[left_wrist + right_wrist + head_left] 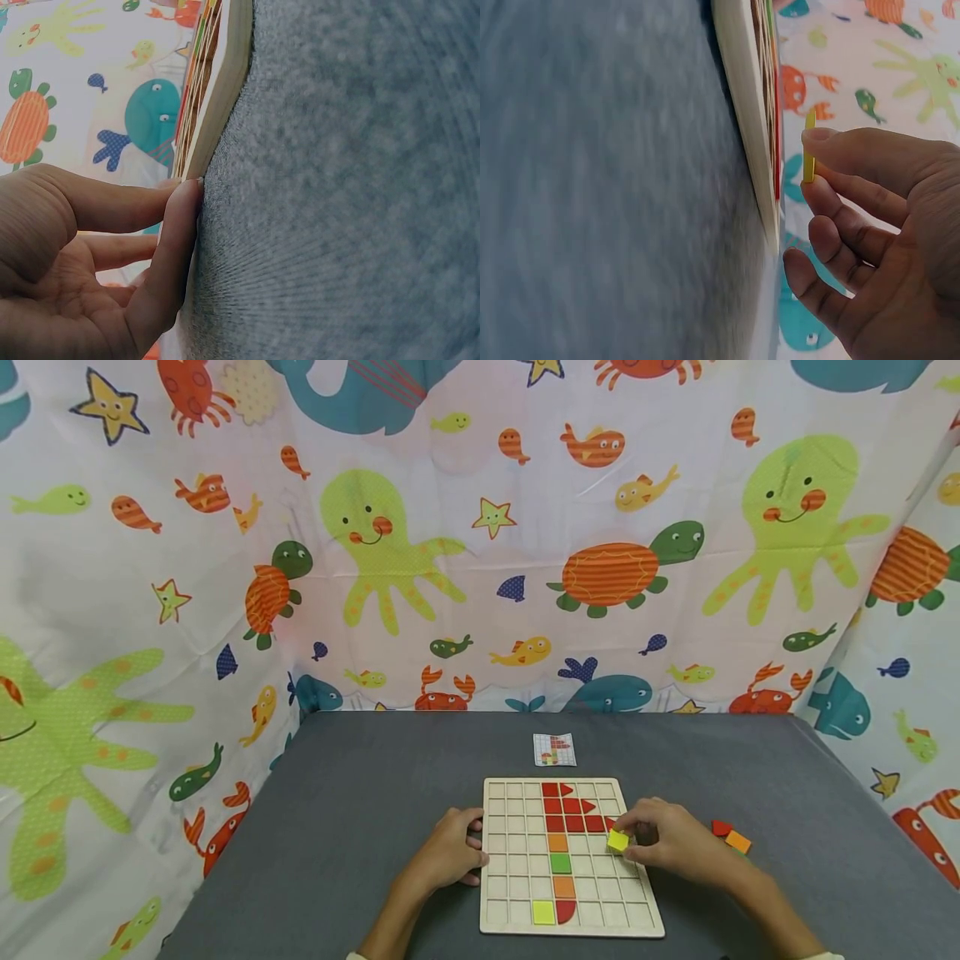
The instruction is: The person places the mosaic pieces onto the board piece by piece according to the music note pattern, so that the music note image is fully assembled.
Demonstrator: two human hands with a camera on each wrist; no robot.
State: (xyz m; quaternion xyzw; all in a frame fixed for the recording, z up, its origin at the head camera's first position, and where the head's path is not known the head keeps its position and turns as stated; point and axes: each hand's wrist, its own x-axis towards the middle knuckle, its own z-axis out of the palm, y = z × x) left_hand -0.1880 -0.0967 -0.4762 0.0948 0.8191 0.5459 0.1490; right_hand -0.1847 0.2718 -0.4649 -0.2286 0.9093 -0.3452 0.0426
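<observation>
A wooden grid board (pixel 517 860) lies on the grey table, with red, orange, green and yellow tiles in some of its squares. Between the thumb and fingertips of my right hand (pixel 671 839) is a thin yellow square tile (pixel 618 841), held tilted above the board's right side. The right wrist view shows the same yellow tile (pixel 809 150) edge-on, pinched. My left hand (pixel 448 852) rests at the board's left edge, its thumb and forefinger touching the rim. In the left wrist view those fingertips meet the board's side (pixel 225 90).
Right of the board lie loose tiles, among them a red one (pixel 722 827) and an orange one (pixel 738 842); a bit of green shows beneath. A small printed pattern card (pixel 554 750) lies behind the board. A sea-animal curtain (pixel 450 543) surrounds the table.
</observation>
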